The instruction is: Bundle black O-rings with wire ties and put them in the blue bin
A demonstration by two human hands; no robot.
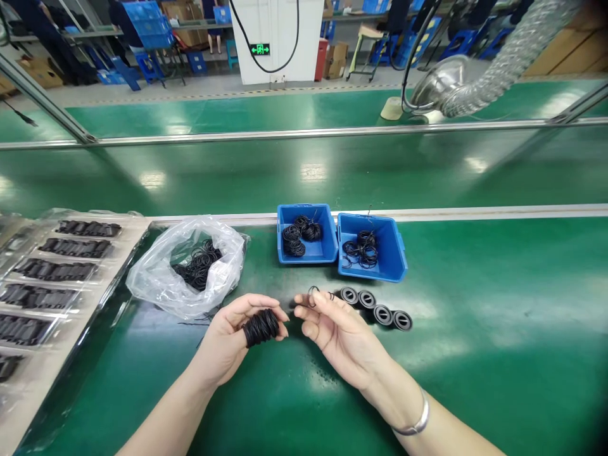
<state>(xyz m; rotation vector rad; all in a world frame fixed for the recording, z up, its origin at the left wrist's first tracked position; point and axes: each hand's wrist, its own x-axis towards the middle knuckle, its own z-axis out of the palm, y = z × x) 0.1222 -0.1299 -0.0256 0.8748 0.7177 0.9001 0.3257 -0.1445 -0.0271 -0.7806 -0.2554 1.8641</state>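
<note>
A thick stack of black O-rings (261,327) sits in my left hand (232,329), gathered around its thumb with the fingers curled behind. Just to the right, my right hand (339,332) has one thin black O-ring (313,290) at its fingertips; the fingers partly hide how it is gripped. The two hands face each other, a small gap apart, above the green work surface (294,405). Several round black caps (382,315) with grey rings on top stand in a row behind my right hand.
An open clear plastic bag (147,285) of black rings lies left. Two blue bins (308,259) (373,272) with black rings stand ahead. Trays of black parts (54,269) line the far left. A metal rail (304,133) crosses behind; a silver duct (503,57) hangs upper right.
</note>
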